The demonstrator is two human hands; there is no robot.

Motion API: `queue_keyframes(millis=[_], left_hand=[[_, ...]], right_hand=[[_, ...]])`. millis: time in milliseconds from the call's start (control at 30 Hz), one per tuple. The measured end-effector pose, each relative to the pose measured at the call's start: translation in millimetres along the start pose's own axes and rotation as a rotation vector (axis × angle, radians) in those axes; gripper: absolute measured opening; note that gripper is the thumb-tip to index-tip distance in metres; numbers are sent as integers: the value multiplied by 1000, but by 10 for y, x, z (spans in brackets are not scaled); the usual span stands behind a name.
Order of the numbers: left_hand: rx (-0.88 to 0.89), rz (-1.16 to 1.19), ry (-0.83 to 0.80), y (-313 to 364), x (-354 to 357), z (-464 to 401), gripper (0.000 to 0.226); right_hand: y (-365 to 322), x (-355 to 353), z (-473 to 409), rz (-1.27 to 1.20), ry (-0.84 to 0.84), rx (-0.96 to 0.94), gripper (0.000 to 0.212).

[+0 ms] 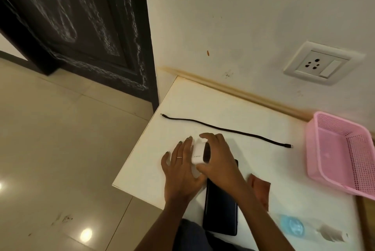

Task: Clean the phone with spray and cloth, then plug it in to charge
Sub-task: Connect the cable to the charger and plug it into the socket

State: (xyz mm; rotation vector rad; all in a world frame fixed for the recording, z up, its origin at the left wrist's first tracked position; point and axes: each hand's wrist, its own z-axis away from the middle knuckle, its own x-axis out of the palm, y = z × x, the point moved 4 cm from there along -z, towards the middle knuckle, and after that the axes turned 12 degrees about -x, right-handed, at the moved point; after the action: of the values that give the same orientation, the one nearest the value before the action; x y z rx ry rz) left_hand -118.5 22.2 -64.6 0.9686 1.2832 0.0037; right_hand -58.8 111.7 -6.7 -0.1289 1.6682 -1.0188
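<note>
Near the left edge of the white desk [233, 112], both hands meet around a small white charger adapter [197, 152]. The right hand [220, 158] curls over it, thumb on the near side and fingers arched across the far side, gripping it. The left hand [181, 171] lies beside it with fingers fairly straight and spread, pressed against the adapter's left face; a ring shows on one finger. Under the right wrist a dark phone [220, 208] lies flat, its long side running toward the desk's near edge, partly covered by the forearm. A black cable [225, 129] stretches loose across the middle of the desk, both ends free, apart from the adapter. Just right of the phone sits a reddish-brown cloth [260, 189]. At the near right corner a clear spray bottle [308, 228] lies on its side, blurred. A pink basket [343, 155] occupies the right edge. On the wall above the far edge is a white socket [322, 63] with a switch.
</note>
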Motion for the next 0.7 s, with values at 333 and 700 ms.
queue_keyframes(millis=[333,700], left_hand=[[-22,32,68,-58,-3,-12,52],[-5,-36,34,-85,79,-29,49]], right_hand=[[-142,-138,-66,-172,-6,31,64],[-336,405,-1379,194,-188,-171,35]])
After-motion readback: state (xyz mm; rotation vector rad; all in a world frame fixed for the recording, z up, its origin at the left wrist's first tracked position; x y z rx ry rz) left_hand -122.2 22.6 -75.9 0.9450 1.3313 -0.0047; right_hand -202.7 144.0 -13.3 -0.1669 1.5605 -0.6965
